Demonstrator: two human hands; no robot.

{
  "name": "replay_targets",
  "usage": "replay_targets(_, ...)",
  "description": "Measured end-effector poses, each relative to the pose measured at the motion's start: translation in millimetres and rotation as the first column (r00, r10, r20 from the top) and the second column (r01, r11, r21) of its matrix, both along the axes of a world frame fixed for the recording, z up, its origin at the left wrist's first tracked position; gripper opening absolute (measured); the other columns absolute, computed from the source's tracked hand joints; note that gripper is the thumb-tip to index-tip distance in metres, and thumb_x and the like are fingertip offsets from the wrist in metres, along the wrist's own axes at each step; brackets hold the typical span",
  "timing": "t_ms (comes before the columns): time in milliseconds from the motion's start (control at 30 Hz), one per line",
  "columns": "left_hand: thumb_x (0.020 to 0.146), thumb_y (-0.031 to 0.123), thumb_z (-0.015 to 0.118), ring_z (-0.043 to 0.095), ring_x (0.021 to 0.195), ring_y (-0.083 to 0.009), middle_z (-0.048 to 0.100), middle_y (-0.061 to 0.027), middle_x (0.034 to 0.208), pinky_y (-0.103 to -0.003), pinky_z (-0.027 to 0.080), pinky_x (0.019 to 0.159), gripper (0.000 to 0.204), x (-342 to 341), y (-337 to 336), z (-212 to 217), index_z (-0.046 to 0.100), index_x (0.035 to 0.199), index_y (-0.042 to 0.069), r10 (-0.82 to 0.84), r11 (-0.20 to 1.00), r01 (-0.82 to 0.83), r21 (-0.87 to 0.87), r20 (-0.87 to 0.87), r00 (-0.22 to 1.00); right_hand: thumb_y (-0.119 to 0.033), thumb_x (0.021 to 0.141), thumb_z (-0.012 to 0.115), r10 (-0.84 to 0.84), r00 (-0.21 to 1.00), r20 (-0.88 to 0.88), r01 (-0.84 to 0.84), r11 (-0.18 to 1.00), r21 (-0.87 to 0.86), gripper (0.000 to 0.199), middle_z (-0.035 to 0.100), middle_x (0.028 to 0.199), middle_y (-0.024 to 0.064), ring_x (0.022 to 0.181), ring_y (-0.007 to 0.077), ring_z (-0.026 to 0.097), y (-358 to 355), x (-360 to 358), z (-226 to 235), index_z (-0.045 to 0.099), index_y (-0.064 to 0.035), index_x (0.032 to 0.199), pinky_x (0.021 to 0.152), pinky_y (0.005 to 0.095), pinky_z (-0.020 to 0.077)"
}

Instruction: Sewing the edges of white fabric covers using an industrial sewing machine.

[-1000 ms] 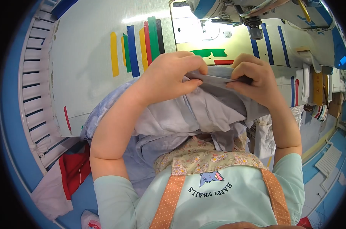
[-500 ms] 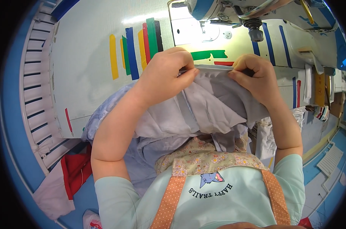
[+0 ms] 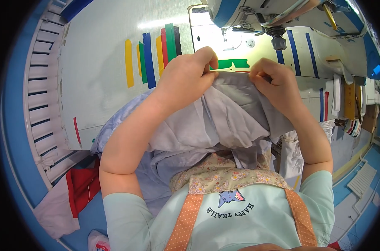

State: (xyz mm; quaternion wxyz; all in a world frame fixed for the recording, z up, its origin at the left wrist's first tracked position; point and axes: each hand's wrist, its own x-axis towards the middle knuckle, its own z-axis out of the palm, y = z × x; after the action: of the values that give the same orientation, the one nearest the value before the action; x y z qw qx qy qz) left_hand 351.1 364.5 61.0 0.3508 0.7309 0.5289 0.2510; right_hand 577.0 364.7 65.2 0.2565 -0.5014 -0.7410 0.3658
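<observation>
A piece of grey-lavender fabric (image 3: 236, 108) hangs over the front edge of the sewing table and down across my lap. My left hand (image 3: 190, 73) pinches its upper edge, thumb against fingers. A short way to the right, my right hand (image 3: 275, 81) pinches the same edge, so the top border runs nearly straight between them. Folds spread below both hands. Just beyond the fabric is the sewing machine (image 3: 248, 16), its needle area lit, with a pale metal plate (image 3: 206, 31) under it; the cloth lies apart from the needle.
Coloured tape strips (image 3: 147, 58) are stuck on the white table (image 3: 93, 75). A white slatted rail (image 3: 41, 104) borders the left side. Red and white cloth (image 3: 79, 192) lies at lower left. Beyond the machine's right end stands a yellowish box (image 3: 350, 100).
The fabric's edge between my hands looks smoother and flatter. My right hand has shifted slightly left; both hands keep their pinch. The whole view has moved a little.
</observation>
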Motion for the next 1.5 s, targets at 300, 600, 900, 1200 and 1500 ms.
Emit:
replay_targets(300,0.078,0.011,0.062,0.061,0.075,-0.0308,0.062,-0.0119,0.077,-0.040,0.047,0.066,0.006,0,30,-4,0.063,0.081,0.006,-0.063,0.988,0.086,0.128,-0.173,0.983,-0.003,0.076,0.061,0.113,0.953,0.280,-0.202,0.928,0.314,0.021,0.061,0.078,0.0117,0.072,0.0290,0.060,38,6,-19,0.070,-0.0117,0.093,0.064,0.0356,0.0472)
replay_targets(600,0.078,0.014,0.065,0.062,0.076,-0.0313,0.064,-0.0131,0.080,-0.039,0.047,0.066,0.010,0,59,-5,0.065,0.080,0.004,-0.011,0.988,0.045,0.146,-0.223,0.975,-0.009,0.083,0.061,-0.026,0.863,0.504,-0.210,0.891,0.404,0.013,0.064,0.074,0.0047,0.073,0.0208,0.061,76,18,-40,0.070,-0.0131,0.091,0.065,0.0308,0.0456)
replay_targets(900,0.077,0.017,0.067,0.061,0.077,-0.0357,0.063,-0.0164,0.079,-0.042,0.047,0.067,0.016,-2,77,-12,0.062,0.080,0.002,-0.015,0.974,0.069,0.216,-0.242,0.970,-0.009,0.068,0.056,-0.117,0.764,0.634,-0.435,0.632,0.641,0.013,0.061,0.067,0.0098,0.072,0.0290,0.061,88,28,-62,0.067,-0.0099,0.064,0.065,0.0405,0.0470)
replay_targets(1200,0.076,0.018,0.066,0.060,0.074,-0.0380,0.061,-0.0192,0.076,-0.043,0.047,0.064,0.021,-10,84,-25,0.059,0.078,-0.001,-0.043,0.932,0.109,0.346,-0.193,0.980,-0.008,0.080,0.058,-0.052,0.394,0.918,-0.597,0.745,0.299,0.009,0.062,0.083,0.0007,0.080,0.0175,0.059,88,38,-66,0.061,-0.0123,0.088,0.072,0.0318,0.0458)
replay_targets(1500,0.077,0.019,0.067,0.060,0.075,-0.0381,0.061,-0.0188,0.076,-0.044,0.047,0.064,0.022,-8,83,-24,0.058,0.082,-0.001,-0.060,0.912,0.137,0.387,-0.205,0.977,-0.010,0.086,0.054,0.226,0.276,0.934,-0.297,0.945,-0.141,0.017,0.062,0.098,0.0045,0.094,0.0186,0.058,86,13,-34,0.060,-0.0104,0.102,0.080,0.0321,0.0446)
